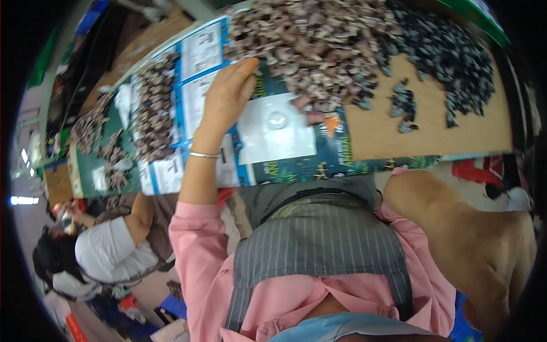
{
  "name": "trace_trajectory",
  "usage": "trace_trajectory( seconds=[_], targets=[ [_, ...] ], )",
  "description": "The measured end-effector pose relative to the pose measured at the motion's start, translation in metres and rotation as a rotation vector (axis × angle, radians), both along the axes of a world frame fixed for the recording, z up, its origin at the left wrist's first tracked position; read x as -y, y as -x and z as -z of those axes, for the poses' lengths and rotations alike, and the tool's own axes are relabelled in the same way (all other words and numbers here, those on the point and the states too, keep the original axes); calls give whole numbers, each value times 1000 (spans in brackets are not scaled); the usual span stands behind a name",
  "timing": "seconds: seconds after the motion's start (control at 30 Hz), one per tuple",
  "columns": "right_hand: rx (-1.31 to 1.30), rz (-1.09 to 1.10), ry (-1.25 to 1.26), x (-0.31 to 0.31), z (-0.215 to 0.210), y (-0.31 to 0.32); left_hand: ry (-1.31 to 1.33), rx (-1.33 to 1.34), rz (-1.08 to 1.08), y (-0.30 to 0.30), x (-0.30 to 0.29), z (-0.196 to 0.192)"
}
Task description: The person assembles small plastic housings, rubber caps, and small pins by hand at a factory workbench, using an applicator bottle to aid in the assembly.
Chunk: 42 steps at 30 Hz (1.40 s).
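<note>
My left hand point(227, 90) is over the tabletop, at the left edge of a large heap of small brownish-pink pieces point(319, 45). Its fingers are bent in toward the thumb, and one tip is covered in orange. Anything between them is hidden. Just right of the wrist lies a white sheet point(277, 130) with a clear round spot on it. My right hand point(484, 251) is raised very close, large and blurred at the right side, away from the table. Its fingers run out of the picture at the bottom.
Dark grey pieces point(444, 57) are heaped at the far right on a brown board point(399, 145). Rows of brownish pieces point(155, 111) lie on blue-and-white printed sheets point(202, 43) at the left. Another person point(114, 245) sits at the lower left.
</note>
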State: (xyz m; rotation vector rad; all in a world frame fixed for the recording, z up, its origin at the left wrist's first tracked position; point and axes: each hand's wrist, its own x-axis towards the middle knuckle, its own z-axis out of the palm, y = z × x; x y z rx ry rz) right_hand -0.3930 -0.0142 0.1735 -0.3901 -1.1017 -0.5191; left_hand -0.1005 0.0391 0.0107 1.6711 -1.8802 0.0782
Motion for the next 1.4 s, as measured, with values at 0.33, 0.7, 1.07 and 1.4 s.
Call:
trace_trajectory(
  seconds=[0.33, 0.7, 1.07, 1.4],
  targets=[
    [-1149, 1538, 262, 7, 107, 115, -130, -85, -93, -7, -39, 0],
    [-1559, 1905, 2045, 54, 142, 82, -23, -318, -212, -3, -38, 23],
    [-1525, 1804, 1716, 60, 154, 88, 33, -1084, -471, -4, -111, 33],
    [-1797, 991, 1715, 37, 115, 36, 163, -1578, -192, 7, -130, 46]
  ],
)
